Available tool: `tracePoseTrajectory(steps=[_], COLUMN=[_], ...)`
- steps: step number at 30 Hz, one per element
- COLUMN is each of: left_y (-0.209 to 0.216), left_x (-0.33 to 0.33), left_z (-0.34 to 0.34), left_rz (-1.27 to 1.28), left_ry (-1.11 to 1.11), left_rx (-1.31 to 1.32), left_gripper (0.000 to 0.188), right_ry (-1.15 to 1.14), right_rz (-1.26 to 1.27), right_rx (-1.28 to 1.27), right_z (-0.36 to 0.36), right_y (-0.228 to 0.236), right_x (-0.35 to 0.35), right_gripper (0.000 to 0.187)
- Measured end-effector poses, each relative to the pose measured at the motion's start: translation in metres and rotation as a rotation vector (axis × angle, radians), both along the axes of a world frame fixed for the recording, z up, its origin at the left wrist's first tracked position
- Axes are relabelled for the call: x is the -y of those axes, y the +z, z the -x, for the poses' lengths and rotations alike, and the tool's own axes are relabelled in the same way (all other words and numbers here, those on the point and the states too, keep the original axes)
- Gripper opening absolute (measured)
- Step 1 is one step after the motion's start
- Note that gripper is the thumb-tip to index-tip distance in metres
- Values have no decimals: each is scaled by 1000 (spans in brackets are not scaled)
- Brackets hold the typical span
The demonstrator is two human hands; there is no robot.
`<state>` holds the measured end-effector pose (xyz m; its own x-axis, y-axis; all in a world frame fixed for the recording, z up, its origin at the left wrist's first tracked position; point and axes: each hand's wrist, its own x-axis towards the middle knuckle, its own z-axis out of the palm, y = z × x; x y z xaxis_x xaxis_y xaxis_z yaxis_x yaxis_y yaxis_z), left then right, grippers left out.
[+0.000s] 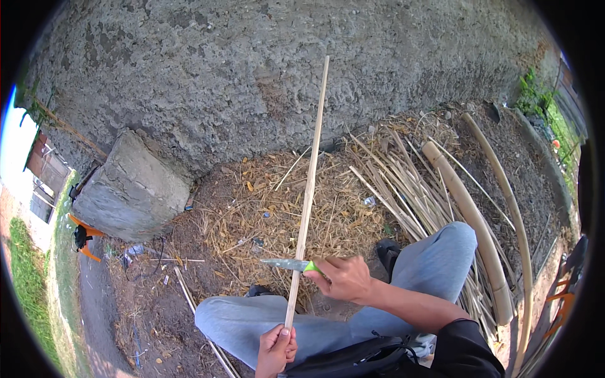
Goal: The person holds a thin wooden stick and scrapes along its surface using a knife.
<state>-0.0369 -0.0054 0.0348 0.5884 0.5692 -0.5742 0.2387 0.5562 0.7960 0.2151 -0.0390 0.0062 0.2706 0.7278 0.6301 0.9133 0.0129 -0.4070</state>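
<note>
A long, pale strip of split bamboo slants up and away from my lap toward the wall. Its near end is gripped in my left hand, fingers wrapped round it. My right hand is closed on a knife with a green handle and a worn grey blade. The blade lies across the strip, pointing left, just above my knees. Whether its edge bites into the bamboo I cannot tell.
A rough grey wall rises ahead, with a concrete block at left. Shavings and dry leaves litter the ground. Several split strips lie at right, beside a thick bamboo length and a curved pole.
</note>
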Motion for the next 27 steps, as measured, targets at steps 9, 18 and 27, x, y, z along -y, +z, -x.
tracePoseTrajectory(steps=[9, 18, 27], left_y=[1, 12, 14], left_x=[1, 5, 9], left_z=[7, 4, 8], left_rz=[14, -30, -5], left_ry=[31, -3, -2], left_rx=[-15, -37, -52], left_gripper=[31, 32, 32], right_ry=[7, -33, -54], right_rz=[23, -24, -91], right_rx=[28, -28, 14], right_z=[-2, -5, -10], right_y=[1, -1, 2], right_x=[-3, -6, -6], right_gripper=[29, 29, 30])
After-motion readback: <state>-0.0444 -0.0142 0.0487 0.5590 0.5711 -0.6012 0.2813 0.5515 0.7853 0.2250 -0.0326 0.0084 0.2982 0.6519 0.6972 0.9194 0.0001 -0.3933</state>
